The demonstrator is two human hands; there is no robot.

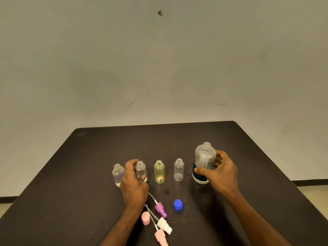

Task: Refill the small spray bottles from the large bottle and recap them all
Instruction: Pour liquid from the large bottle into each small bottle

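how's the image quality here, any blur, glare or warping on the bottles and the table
Head view: soft, even, dim light with no harsh glare; the dark table shows only faint sheen. The small clear bottles look slightly soft, so liquid levels are hard to read. Wide-angle warping splays the table edges. The spray caps near the bottom edge are mildly blurred.

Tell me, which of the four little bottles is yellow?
The yellow bottle, third from the left in the row; the other three are clear or faintly tinted.
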